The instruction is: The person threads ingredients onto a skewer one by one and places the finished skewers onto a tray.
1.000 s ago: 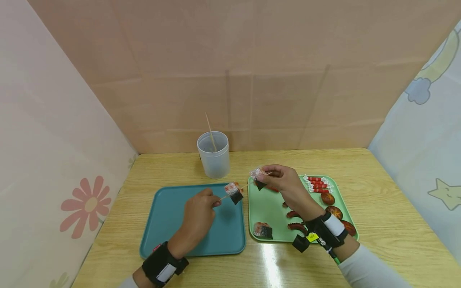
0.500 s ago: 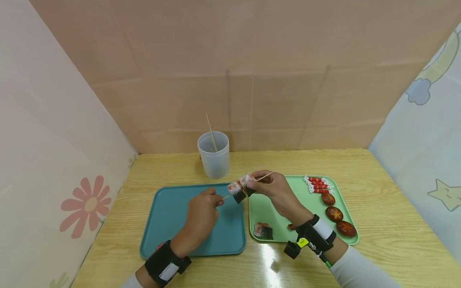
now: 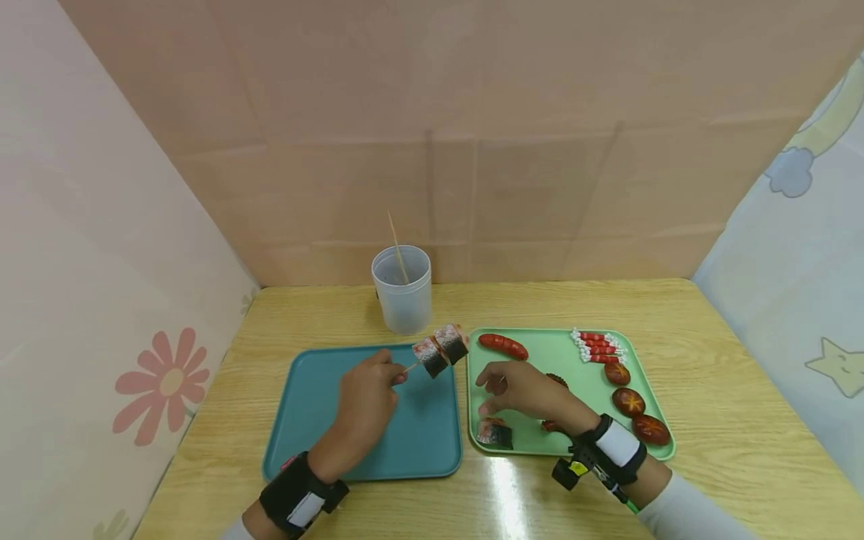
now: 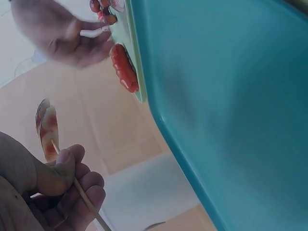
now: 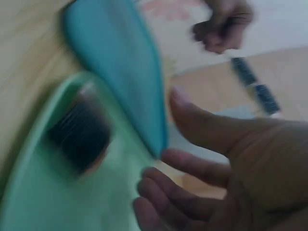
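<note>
My left hand (image 3: pixel 367 394) pinches a thin wooden skewer (image 4: pixel 86 198) above the blue tray (image 3: pixel 310 420). Two dark-skinned, pale-and-red fish pieces (image 3: pixel 441 349) sit side by side on that skewer, past the fingers. My right hand (image 3: pixel 523 391) holds nothing and hovers over the green tray (image 3: pixel 540 341), thumb and fingers apart. Just below its fingertips, in the tray's near left corner, lies another fish piece (image 3: pixel 495 433), also seen blurred in the right wrist view. A red sausage (image 3: pixel 503 346) lies behind the hand. Reddish-brown tentacle pieces (image 3: pixel 555 426) are partly hidden by the right hand.
A translucent cup (image 3: pixel 407 304) with a skewer (image 3: pixel 397 244) leaning in it stands behind the trays. Along the green tray's right side are several brown scored mushrooms (image 3: pixel 628 402) and red-and-white sticks (image 3: pixel 598 347). Patterned walls flank the wooden table (image 3: pixel 702 360).
The right hand slid a second fish piece down the skewer against the first, let go, and moved down to the green tray. The left hand kept its hold on the skewer.
</note>
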A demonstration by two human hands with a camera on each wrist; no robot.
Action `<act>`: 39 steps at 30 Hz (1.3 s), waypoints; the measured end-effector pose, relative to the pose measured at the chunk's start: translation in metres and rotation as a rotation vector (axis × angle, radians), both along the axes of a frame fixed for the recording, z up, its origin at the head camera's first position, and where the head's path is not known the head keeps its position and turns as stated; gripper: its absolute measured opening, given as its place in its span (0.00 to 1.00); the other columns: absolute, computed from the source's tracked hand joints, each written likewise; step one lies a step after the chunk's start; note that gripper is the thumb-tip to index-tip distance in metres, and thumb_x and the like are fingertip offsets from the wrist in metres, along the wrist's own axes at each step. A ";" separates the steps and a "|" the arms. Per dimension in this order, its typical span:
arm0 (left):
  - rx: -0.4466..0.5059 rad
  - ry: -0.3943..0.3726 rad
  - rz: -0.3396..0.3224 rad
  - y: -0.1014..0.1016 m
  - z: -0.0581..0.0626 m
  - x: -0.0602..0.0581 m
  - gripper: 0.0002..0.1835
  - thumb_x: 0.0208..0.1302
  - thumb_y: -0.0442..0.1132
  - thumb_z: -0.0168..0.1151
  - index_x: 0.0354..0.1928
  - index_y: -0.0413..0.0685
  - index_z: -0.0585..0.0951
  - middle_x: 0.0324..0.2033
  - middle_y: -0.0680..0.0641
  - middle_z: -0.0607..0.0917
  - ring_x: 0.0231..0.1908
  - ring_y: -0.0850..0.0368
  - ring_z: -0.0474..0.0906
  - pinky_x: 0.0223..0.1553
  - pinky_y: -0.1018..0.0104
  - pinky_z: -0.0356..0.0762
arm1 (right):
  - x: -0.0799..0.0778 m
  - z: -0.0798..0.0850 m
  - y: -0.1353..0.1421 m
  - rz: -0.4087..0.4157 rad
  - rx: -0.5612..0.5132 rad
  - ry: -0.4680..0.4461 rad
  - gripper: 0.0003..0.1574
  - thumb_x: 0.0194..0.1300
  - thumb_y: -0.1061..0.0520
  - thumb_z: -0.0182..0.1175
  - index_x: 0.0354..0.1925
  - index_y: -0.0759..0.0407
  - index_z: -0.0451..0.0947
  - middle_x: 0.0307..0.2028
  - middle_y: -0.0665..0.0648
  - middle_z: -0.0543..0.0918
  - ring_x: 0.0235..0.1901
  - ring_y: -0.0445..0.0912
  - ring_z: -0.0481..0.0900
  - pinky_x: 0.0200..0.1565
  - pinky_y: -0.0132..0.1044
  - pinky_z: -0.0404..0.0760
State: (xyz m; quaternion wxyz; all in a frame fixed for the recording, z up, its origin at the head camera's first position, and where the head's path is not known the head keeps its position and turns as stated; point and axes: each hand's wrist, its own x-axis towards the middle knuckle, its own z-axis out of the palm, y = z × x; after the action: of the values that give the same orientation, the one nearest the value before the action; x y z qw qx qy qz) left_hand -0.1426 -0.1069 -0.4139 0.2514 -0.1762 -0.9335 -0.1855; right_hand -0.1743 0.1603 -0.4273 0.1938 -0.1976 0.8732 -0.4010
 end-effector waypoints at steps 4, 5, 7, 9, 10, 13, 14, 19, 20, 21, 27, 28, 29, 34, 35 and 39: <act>-0.006 -0.005 0.016 -0.003 0.000 0.001 0.04 0.50 0.30 0.71 0.26 0.48 0.90 0.19 0.54 0.73 0.16 0.61 0.71 0.14 0.72 0.60 | 0.008 -0.012 0.003 0.100 0.104 0.088 0.25 0.50 0.47 0.72 0.45 0.56 0.82 0.38 0.54 0.82 0.41 0.48 0.77 0.42 0.45 0.77; -0.007 -0.004 0.017 -0.004 0.000 0.001 0.04 0.50 0.31 0.71 0.26 0.47 0.90 0.19 0.54 0.73 0.16 0.61 0.70 0.14 0.72 0.59 | 0.009 -0.014 0.003 0.115 0.104 0.094 0.24 0.50 0.47 0.72 0.44 0.56 0.82 0.38 0.54 0.81 0.40 0.47 0.77 0.41 0.45 0.77; -0.009 -0.002 0.015 -0.005 0.000 0.001 0.04 0.50 0.31 0.71 0.27 0.47 0.90 0.19 0.54 0.73 0.15 0.61 0.68 0.14 0.72 0.57 | 0.012 -0.017 0.002 0.141 0.103 0.112 0.20 0.51 0.48 0.71 0.41 0.55 0.83 0.36 0.51 0.81 0.38 0.45 0.77 0.39 0.42 0.77; -0.006 0.000 0.015 -0.005 0.000 0.002 0.04 0.50 0.31 0.71 0.27 0.47 0.90 0.19 0.54 0.74 0.15 0.61 0.68 0.14 0.72 0.56 | 0.013 -0.018 0.001 0.160 0.090 0.123 0.16 0.52 0.49 0.70 0.38 0.55 0.84 0.34 0.50 0.82 0.35 0.42 0.77 0.38 0.39 0.78; -0.007 0.000 0.017 -0.006 0.000 0.002 0.04 0.50 0.31 0.71 0.27 0.47 0.90 0.19 0.54 0.74 0.15 0.61 0.68 0.14 0.72 0.56 | 0.014 -0.018 0.001 0.167 0.087 0.126 0.14 0.52 0.50 0.70 0.37 0.54 0.84 0.33 0.49 0.82 0.35 0.41 0.77 0.37 0.38 0.78; -0.004 -0.005 0.023 -0.006 -0.001 0.002 0.05 0.49 0.30 0.72 0.27 0.47 0.90 0.19 0.54 0.74 0.15 0.61 0.70 0.14 0.72 0.56 | 0.014 -0.018 -0.001 0.182 0.093 0.133 0.09 0.53 0.52 0.70 0.34 0.53 0.84 0.31 0.47 0.83 0.33 0.39 0.77 0.35 0.36 0.78; -0.003 -0.008 0.025 -0.006 -0.001 0.002 0.05 0.49 0.30 0.72 0.27 0.47 0.90 0.19 0.54 0.74 0.15 0.60 0.71 0.14 0.72 0.57 | 0.014 -0.018 -0.001 0.184 0.100 0.134 0.08 0.53 0.53 0.70 0.34 0.53 0.84 0.31 0.46 0.83 0.33 0.38 0.77 0.35 0.36 0.78; 0.002 -0.021 0.029 -0.007 0.000 0.002 0.05 0.49 0.30 0.71 0.27 0.47 0.90 0.20 0.54 0.75 0.16 0.59 0.73 0.13 0.71 0.60 | 0.017 -0.016 -0.003 0.194 0.118 0.132 0.08 0.53 0.53 0.70 0.33 0.51 0.81 0.29 0.46 0.80 0.31 0.38 0.74 0.33 0.35 0.76; 0.003 -0.023 0.030 -0.008 0.000 0.003 0.05 0.49 0.30 0.71 0.27 0.47 0.90 0.20 0.54 0.75 0.16 0.59 0.73 0.13 0.71 0.59 | 0.018 -0.015 -0.003 0.200 0.114 0.130 0.08 0.54 0.54 0.69 0.33 0.51 0.80 0.29 0.46 0.80 0.30 0.38 0.74 0.33 0.35 0.76; 0.004 -0.023 0.031 -0.008 0.000 0.003 0.05 0.50 0.30 0.71 0.27 0.47 0.91 0.20 0.54 0.76 0.16 0.58 0.73 0.13 0.71 0.60 | 0.018 -0.015 -0.003 0.205 0.109 0.131 0.08 0.54 0.54 0.69 0.33 0.51 0.79 0.28 0.46 0.79 0.29 0.37 0.73 0.32 0.35 0.75; 0.004 -0.028 0.034 -0.009 0.000 0.003 0.06 0.49 0.29 0.71 0.27 0.47 0.90 0.21 0.54 0.76 0.17 0.58 0.74 0.13 0.71 0.61 | 0.016 -0.015 -0.001 0.152 0.077 0.116 0.10 0.55 0.54 0.69 0.34 0.53 0.77 0.29 0.47 0.80 0.31 0.38 0.75 0.34 0.36 0.76; 0.003 -0.029 0.034 -0.009 0.000 0.003 0.06 0.49 0.29 0.71 0.27 0.48 0.90 0.21 0.54 0.76 0.17 0.59 0.74 0.13 0.71 0.62 | 0.014 -0.014 -0.001 0.109 0.062 0.100 0.10 0.56 0.53 0.69 0.35 0.53 0.78 0.31 0.47 0.81 0.32 0.39 0.77 0.36 0.37 0.77; -0.001 -0.028 0.035 -0.009 0.001 0.003 0.06 0.49 0.29 0.71 0.27 0.48 0.90 0.21 0.54 0.76 0.17 0.59 0.74 0.13 0.71 0.62 | 0.011 -0.013 0.000 0.060 0.046 0.086 0.12 0.56 0.52 0.68 0.37 0.54 0.78 0.32 0.48 0.81 0.34 0.40 0.78 0.37 0.38 0.78; -0.010 -0.025 0.034 -0.008 0.002 0.003 0.06 0.49 0.30 0.72 0.26 0.49 0.90 0.20 0.54 0.76 0.17 0.59 0.74 0.14 0.70 0.64 | -0.006 0.000 0.011 -0.225 -0.196 -0.051 0.24 0.64 0.48 0.62 0.51 0.62 0.77 0.45 0.57 0.82 0.44 0.48 0.80 0.45 0.42 0.80; -0.010 -0.022 0.032 -0.008 0.002 0.003 0.05 0.49 0.31 0.72 0.26 0.49 0.90 0.20 0.54 0.76 0.17 0.59 0.74 0.14 0.70 0.64 | -0.010 0.004 0.014 -0.267 -0.259 -0.077 0.26 0.65 0.47 0.61 0.54 0.63 0.76 0.48 0.59 0.81 0.46 0.49 0.80 0.47 0.43 0.80; -0.012 -0.013 0.024 -0.008 -0.001 0.003 0.05 0.48 0.32 0.72 0.25 0.50 0.90 0.20 0.54 0.76 0.17 0.60 0.73 0.14 0.71 0.63 | -0.020 0.017 0.025 -0.374 -0.478 -0.159 0.32 0.70 0.47 0.54 0.63 0.67 0.68 0.57 0.64 0.76 0.52 0.46 0.79 0.54 0.43 0.78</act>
State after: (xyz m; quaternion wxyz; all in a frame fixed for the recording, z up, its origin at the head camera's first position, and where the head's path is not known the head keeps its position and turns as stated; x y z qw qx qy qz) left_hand -0.1394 -0.1153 -0.4144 0.2464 -0.1653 -0.9382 -0.1780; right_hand -0.1945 0.1849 -0.4101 0.1323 -0.0416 0.7577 -0.6377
